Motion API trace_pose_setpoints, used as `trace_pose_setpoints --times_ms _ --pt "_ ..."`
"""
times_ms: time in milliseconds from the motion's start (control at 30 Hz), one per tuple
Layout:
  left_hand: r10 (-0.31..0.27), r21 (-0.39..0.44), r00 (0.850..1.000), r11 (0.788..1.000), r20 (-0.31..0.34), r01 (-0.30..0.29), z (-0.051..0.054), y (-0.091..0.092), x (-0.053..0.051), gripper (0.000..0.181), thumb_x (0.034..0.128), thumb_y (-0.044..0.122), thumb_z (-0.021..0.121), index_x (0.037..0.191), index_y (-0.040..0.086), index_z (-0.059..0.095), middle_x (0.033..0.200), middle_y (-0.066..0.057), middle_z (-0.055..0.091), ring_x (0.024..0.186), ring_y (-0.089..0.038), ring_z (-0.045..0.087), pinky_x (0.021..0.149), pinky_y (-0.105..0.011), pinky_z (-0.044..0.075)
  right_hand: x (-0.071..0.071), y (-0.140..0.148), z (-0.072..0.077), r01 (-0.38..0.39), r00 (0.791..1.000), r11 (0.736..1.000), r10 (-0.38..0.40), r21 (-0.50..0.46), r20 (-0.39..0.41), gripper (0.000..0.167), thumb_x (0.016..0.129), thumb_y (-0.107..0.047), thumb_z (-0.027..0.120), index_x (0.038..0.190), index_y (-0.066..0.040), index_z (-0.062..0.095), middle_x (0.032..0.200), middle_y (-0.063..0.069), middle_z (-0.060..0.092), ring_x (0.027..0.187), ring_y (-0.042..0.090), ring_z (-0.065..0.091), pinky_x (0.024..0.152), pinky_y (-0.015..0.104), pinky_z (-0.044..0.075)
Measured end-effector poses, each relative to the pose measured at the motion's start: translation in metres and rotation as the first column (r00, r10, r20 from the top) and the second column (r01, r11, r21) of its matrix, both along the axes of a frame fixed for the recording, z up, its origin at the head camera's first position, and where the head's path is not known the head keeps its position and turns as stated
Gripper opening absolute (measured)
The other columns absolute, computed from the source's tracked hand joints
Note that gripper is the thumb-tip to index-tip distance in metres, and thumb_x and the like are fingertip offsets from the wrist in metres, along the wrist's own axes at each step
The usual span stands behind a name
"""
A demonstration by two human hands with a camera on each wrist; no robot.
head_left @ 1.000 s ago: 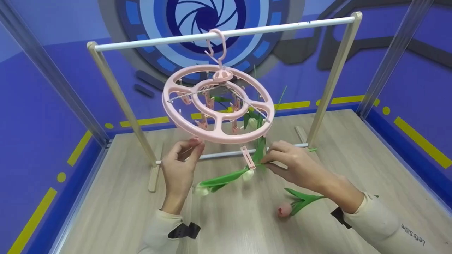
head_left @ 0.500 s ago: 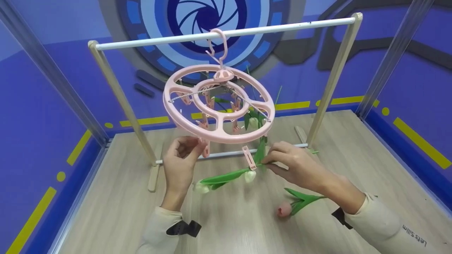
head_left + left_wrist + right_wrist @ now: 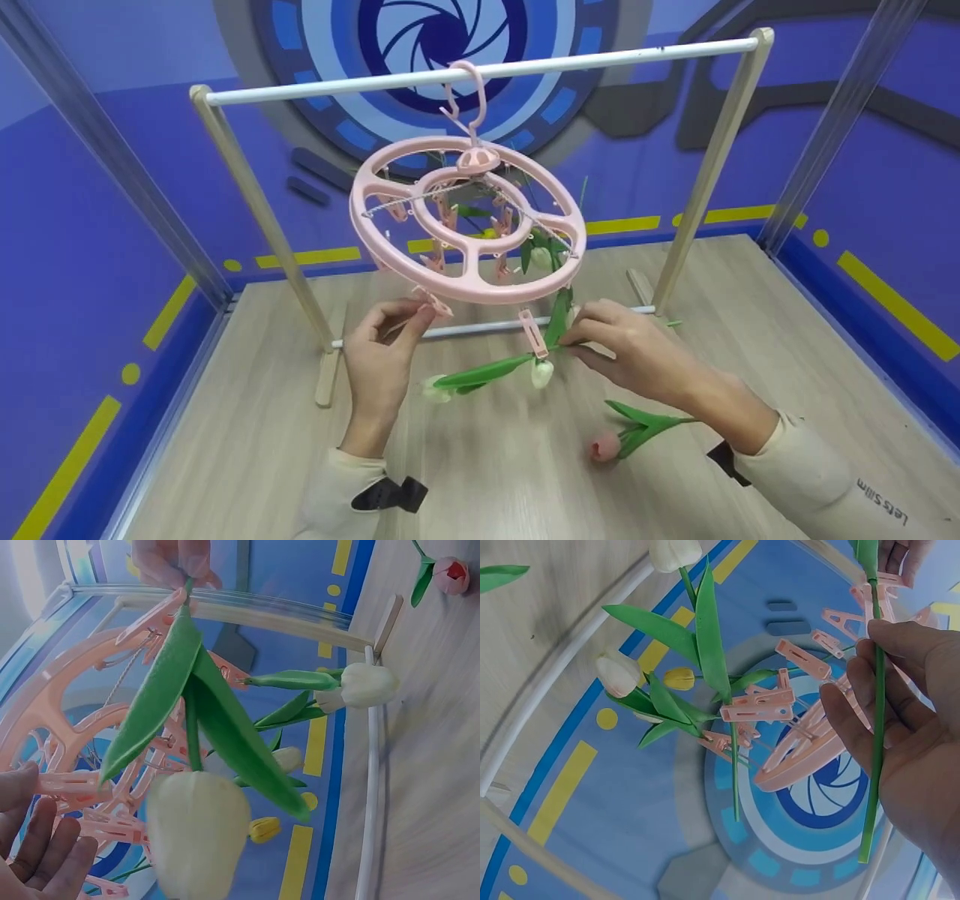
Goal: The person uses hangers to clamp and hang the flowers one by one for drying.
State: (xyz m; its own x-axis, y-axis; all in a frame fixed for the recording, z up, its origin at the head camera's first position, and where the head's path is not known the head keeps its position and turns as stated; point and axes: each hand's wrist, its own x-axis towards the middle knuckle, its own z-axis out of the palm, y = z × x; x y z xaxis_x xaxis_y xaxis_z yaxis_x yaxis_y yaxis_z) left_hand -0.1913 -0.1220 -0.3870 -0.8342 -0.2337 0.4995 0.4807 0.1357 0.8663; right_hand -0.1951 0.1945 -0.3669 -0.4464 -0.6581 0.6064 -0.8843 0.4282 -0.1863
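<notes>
A round pink clip hanger hangs by its hook from a white rail. My left hand pinches a small pink clothespin below the ring's front left edge. Between thumb and fingers, my right hand holds the green stem of a white artificial tulip. The flower points left in the head view, with its leaves spread beside the stem. Another pink clothespin hangs from the front of the ring, its lower end at this stem; whether it clamps the stem I cannot tell.
Other white tulips and a yellow tulip hang from the hanger's far and right sides. A pink tulip lies on the table below my right forearm. Wooden posts hold the white rail.
The clothespin in my left fingers went from mostly hidden to hanging downward, and now slants to the right. My right hand has kept its hold on the stem, barely moving.
</notes>
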Motion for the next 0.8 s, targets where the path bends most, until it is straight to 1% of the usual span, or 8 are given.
trace_pose_setpoints --times_ms 133,267,367,467,500,600,700,800 --pt "-0.008 0.003 1.0 1.0 -0.018 0.008 -0.001 0.0 0.002 0.013 0.093 0.004 0.083 0.101 -0.002 0.075 0.118 -0.012 0.071 0.111 -0.025 0.071 0.098 -0.034 0.059 -0.001 0.0 -0.001 0.012 1.0 1.0 -0.012 0.01 0.0 0.033 0.08 0.008 0.09 0.105 -0.008 0.077 0.101 0.002 0.071 0.089 0.018 0.065 0.073 0.032 0.063" --pt "-0.047 -0.002 0.999 0.999 -0.018 0.047 -0.002 -0.001 0.006 0.012 0.0947 0.003 0.08 0.104 -0.002 0.073 0.122 -0.012 0.072 0.112 -0.025 0.071 0.098 -0.032 0.058 -0.001 0.001 -0.002 0.02 1.0 1.0 -0.02 0.015 0.003 0.032 0.08 0.008 0.089 0.106 -0.008 0.077 0.1 0.002 0.07 0.09 0.018 0.064 0.073 0.033 0.062" --pt "-0.088 0.019 0.996 0.996 -0.018 0.088 -0.002 0.0 0.007 0.021 0.0937 0.002 0.081 0.111 -0.004 0.069 0.115 -0.013 0.074 0.106 -0.025 0.072 0.095 -0.032 0.06 -0.002 0.002 -0.002 0.025 1.0 1.0 -0.025 0.02 0.005 0.032 0.081 0.007 0.089 0.107 -0.009 0.077 0.101 0.001 0.071 0.091 0.018 0.064 0.074 0.034 0.062" --pt "-0.122 0.041 0.992 0.992 -0.014 0.123 -0.001 0.001 0.009 0.037 0.0923 0.0 0.082 0.125 -0.006 0.064 0.113 -0.015 0.075 0.103 -0.024 0.074 0.092 -0.033 0.061 -0.003 0.003 -0.004 0.019 1.0 1.0 -0.018 0.02 -0.015 0.032 0.081 0.007 0.089 0.107 -0.009 0.077 0.102 0.001 0.071 0.091 0.018 0.065 0.073 0.033 0.062" --pt "-0.128 0.036 0.992 0.991 -0.016 0.128 -0.001 0.002 0.009 0.041 0.0922 0.0 0.082 0.128 -0.007 0.064 0.113 -0.016 0.075 0.103 -0.024 0.075 0.092 -0.033 0.062 -0.004 0.003 -0.005 0.017 1.0 1.0 -0.016 0.019 -0.025 0.032 0.081 0.007 0.089 0.107 -0.009 0.077 0.102 0.001 0.071 0.09 0.018 0.065 0.072 0.033 0.062" --pt "-0.131 -0.014 0.991 0.991 -0.028 0.131 -0.002 0.002 0.011 0.044 0.0912 0.0 0.083 0.132 -0.006 0.067 0.113 -0.014 0.077 0.102 -0.023 0.076 0.091 -0.032 0.062 -0.005 0.006 -0.007 0.018 0.999 1.0 -0.017 0.019 -0.043 0.032 0.081 0.007 0.089 0.106 -0.009 0.077 0.102 0.001 0.071 0.091 0.018 0.065 0.071 0.033 0.062" --pt "-0.122 -0.081 0.991 0.99 -0.059 0.117 -0.003 0.003 0.013 0.039 0.09 0.0 0.084 0.127 -0.003 0.073 0.112 -0.009 0.078 0.101 -0.022 0.076 0.091 -0.031 0.062 -0.006 0.008 -0.008 0.038 0.999 0.999 -0.038 0.031 -0.026 0.031 0.082 0.005 0.089 0.107 -0.008 0.077 0.103 0.002 0.071 0.094 0.019 0.066 0.074 0.036 0.063" --pt "-0.125 -0.126 0.988 0.986 -0.086 0.113 -0.005 0.005 0.014 0.035 0.0896 0.001 0.085 0.124 -0.002 0.075 0.11 -0.006 0.079 0.099 -0.022 0.077 0.089 -0.032 0.063 -0.007 0.009 -0.009 0.06 0.998 0.997 -0.06 0.042 0.0 0.029 0.084 0.003 0.088 0.108 -0.008 0.076 0.105 0.003 0.071 0.096 0.021 0.067 0.077 0.038 0.063"
